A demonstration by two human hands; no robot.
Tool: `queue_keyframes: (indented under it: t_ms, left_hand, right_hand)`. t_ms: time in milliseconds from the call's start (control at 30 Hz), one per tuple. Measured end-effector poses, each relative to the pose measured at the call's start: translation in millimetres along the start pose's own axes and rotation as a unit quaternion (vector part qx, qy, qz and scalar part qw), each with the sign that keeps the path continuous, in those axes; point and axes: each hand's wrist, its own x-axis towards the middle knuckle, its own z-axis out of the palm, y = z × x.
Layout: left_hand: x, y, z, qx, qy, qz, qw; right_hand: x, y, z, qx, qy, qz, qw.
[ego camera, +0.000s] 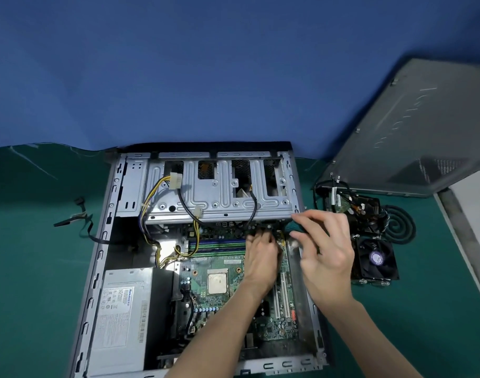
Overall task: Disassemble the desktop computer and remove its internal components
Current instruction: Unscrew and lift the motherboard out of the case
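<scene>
Desktop computer (206, 257) is lying open; left hand (260, 255) is pinching something unclear near the motherboard (222, 268), ideally wiggling gently, while right hand (324, 249) is hovering spread.

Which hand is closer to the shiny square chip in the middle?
Left. The left hand sits just up and right of the processor; the right hand hovers farther right, over the case edge.

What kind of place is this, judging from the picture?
Probably a makeshift repair or teardown bench: an open computer case lies on a green mat, with its side panel and a removed cooler fan set aside.
</scene>
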Motion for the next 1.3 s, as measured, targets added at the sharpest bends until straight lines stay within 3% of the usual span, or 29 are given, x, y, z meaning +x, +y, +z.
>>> queue_keyframes:
  t_ms: [200, 500, 800, 1033, 1300]
  left_hand:
    - [1.6, -1.4, -2.2, -0.001, -0.029, 0.014, 0.999]
    - [7.9, 12.0, -6.7, 0.132, -0.107, 0.029, 0.985]
    - [10.2, 21.5, -6.1, 0.249, -0.095, 0.083, 0.96]
    - [14.5, 16.4, -9.2, 0.281, -0.067, 0.176, 0.941]
    - [12.6, 16.9, -6.7, 0.23, -0.097, 0.11, 0.962]
  right_hand:
    - [-5.5, 2.2, 5.8, 0.013, 0.02, 0.012, 1.0]
    - [-13.2, 4.0, 11.4, 0.012, 0.016, 0.061, 0.998]
    - [-13.0, 2.9, 12.9, 0.022, 0.016, 0.074, 0.997]
    - [-12.9, 5.5, 13.1, 0.026, 0.012, 0.076, 0.997]
    - [-13.0, 6.2, 13.0, 0.033, 0.016, 0.077, 0.996]
